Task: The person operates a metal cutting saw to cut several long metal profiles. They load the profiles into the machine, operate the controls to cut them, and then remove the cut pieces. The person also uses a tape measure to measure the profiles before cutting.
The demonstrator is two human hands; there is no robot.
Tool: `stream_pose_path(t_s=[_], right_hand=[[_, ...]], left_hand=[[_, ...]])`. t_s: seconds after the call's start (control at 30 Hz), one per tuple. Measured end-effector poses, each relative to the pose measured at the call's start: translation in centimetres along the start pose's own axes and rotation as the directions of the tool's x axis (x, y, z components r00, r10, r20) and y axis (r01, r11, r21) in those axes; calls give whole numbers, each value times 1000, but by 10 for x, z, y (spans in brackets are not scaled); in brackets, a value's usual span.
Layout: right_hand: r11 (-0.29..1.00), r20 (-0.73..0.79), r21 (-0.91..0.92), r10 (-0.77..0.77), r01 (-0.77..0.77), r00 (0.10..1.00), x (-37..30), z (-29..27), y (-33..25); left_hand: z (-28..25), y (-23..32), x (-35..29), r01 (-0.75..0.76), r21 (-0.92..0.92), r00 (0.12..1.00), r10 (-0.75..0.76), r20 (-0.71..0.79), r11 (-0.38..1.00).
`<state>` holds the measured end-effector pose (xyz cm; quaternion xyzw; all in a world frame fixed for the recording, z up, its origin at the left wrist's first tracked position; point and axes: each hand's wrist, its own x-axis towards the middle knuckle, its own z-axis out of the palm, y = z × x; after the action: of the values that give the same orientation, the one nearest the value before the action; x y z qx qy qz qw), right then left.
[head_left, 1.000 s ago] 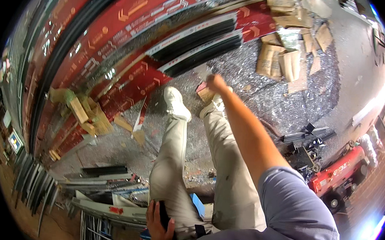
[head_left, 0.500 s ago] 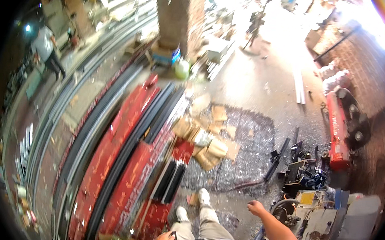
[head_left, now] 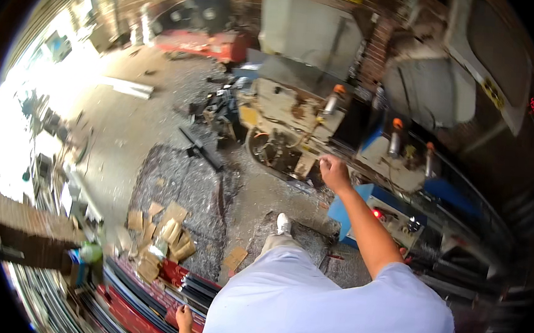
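My right arm is stretched out, and my right hand (head_left: pixel 334 172) is over the edge of a long machine (head_left: pixel 296 106) with a worn, pale top. Its fingers are curled in, and nothing shows in them. Low in the view, my left hand (head_left: pixel 184 316) hangs beside long red-wrapped bundles (head_left: pixel 130 311) and dark profiles (head_left: pixel 199 288). The left fingers are closed; whatever they may hold is hidden. Near my right forearm is a blue-sided control panel (head_left: pixel 338 216) with a lit red light (head_left: pixel 376 214).
A dark, glittering mat (head_left: pixel 183 173) lies ahead of my shoe (head_left: pixel 283 224), with cardboard pieces (head_left: pixel 172 231) on it. Black metal offcuts (head_left: pixel 220 104) are heaped beside the machine. Beyond are a red tank (head_left: pixel 204 44) and white profiles (head_left: pixel 124 86). A brick pillar (head_left: pixel 33 230) stands at left.
My view has swung right, toward the machine, which now fills the middle. The red bundles have shifted to the lower left. My right hand has come over the machine's edge.
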<state>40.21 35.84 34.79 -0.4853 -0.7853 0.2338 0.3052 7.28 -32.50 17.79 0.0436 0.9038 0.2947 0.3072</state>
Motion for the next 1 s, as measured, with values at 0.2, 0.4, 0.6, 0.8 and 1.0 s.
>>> stream_pose_path(t_s=[0.2, 0.4, 0.6, 0.8, 1.0], right_hand=[[962, -415, -259, -195, 90, 889, 93, -165, 146], [720, -311, -598, 196, -352, 930, 130, -300, 311], [764, -164, -600, 172, -237, 971, 129, -328, 383], [789, -45, -559, 278, -255, 960, 144, -333, 394], [887, -82, -411, 194, -210, 978, 165, -327, 395]], left_hand=[[109, 103, 48, -286, 231, 909, 187, 373, 930], [181, 302, 27, -410, -34, 794, 375, 479, 911], [223, 404, 10, -451, 137, 781, 316, 538, 882], [216, 375, 26, -424, 310, 804, 195, 562, 851], [205, 326, 47, -384, 401, 825, 114, 554, 832]])
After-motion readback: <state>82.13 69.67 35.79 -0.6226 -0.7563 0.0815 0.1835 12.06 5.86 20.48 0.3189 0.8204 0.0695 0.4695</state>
